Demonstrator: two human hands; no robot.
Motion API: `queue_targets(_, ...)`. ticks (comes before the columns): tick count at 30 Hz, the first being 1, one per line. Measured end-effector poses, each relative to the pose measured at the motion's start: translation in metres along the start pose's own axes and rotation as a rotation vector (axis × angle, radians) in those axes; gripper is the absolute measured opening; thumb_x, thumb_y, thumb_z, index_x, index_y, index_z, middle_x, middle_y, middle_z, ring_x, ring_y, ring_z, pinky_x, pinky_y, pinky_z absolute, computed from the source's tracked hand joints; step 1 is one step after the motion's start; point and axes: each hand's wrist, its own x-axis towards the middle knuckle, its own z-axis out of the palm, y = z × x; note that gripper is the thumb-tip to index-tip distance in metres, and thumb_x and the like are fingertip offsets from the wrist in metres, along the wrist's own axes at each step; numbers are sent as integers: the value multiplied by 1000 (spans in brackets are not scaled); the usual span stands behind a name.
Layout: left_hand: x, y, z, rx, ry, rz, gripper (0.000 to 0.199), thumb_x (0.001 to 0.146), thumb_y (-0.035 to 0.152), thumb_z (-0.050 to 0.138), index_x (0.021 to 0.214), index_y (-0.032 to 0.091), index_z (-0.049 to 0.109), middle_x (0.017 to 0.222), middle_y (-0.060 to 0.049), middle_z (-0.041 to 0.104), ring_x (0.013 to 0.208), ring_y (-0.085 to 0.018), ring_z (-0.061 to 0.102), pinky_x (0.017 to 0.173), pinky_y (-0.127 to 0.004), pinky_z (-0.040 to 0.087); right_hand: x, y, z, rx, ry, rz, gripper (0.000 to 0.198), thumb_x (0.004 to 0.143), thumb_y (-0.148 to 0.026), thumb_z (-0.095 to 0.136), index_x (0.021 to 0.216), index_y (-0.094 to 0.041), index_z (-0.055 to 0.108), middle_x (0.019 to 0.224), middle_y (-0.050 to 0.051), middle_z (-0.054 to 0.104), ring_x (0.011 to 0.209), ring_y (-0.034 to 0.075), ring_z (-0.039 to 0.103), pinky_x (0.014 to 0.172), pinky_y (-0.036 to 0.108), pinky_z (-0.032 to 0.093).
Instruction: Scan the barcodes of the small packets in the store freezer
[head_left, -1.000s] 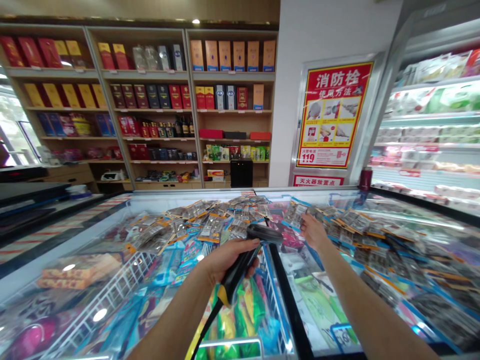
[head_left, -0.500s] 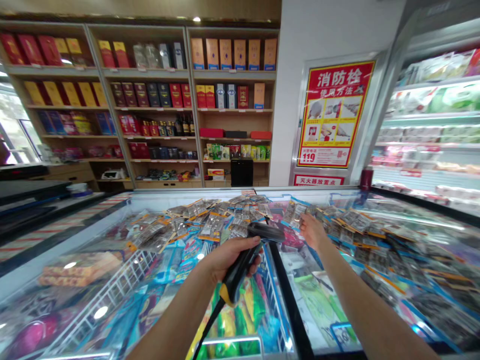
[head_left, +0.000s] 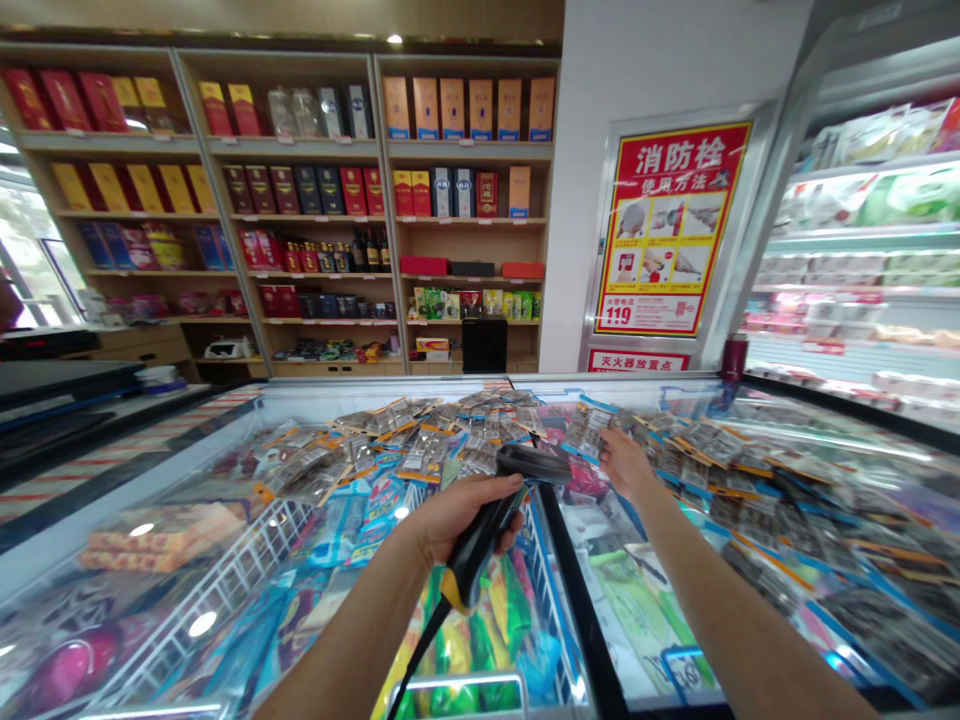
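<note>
My left hand (head_left: 469, 520) is wrapped round the handle of a black and yellow barcode scanner (head_left: 484, 540). Its head points to the right and its cord runs down toward me. Over on the right, my right hand (head_left: 624, 462) has its fingers closed at the edge of a small clear packet (head_left: 589, 428) with a blue and orange border, which stands tilted with its face toward the scanner. Many similar packets lie in a heap (head_left: 427, 450) on the freezer's glass top to the left, and another heap (head_left: 750, 480) spreads out to the right.
Beneath the glass, bagged goods (head_left: 465, 640) and white wire baskets (head_left: 217, 590) fill the chest freezer. A black rail (head_left: 574, 590) divides the lid. Behind stand shelves of boxes (head_left: 315, 190), a red poster (head_left: 675, 230) and a lit refrigerated case (head_left: 862, 250).
Almost nothing has moved. Both hands, the scanner and the packet stay in nearly the same place; the view has shifted very slightly.
</note>
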Motion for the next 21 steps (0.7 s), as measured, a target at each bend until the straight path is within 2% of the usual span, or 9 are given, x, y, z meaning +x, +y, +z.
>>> queue_targets(6,-2,3,3,-15,47,-2,28,70,38,59,73,11,52,57,-3,57,43,-9,52,43,-20,40,-4,-1,3,-9,11,7,12,61,-26,59,68,-22,51,49,-6,53,38,9,40,37,20,29)
queue_targets(10,-2,4,4,-27,46,-7,26,73,36,56,72,10,53,57,-3,57,43,-9,52,43,-20,40,-5,-2,3,-6,8,4,13,60,-26,60,69,-22,52,51,-6,55,40,9,44,40,21,31)
queue_targets(16,-2,3,3,-30,57,5,25,72,36,58,71,11,52,57,-3,58,43,-9,52,44,-20,40,-6,-2,4,-4,-6,-2,14,58,-26,62,68,-21,54,49,-7,54,39,8,43,39,20,30)
queue_targets(21,0,2,0,-25,40,25,30,67,40,62,71,12,52,58,-3,58,44,-10,53,44,-20,40,-2,0,3,32,-9,-4,15,58,-24,64,71,-22,57,54,-7,59,44,8,49,43,20,37)
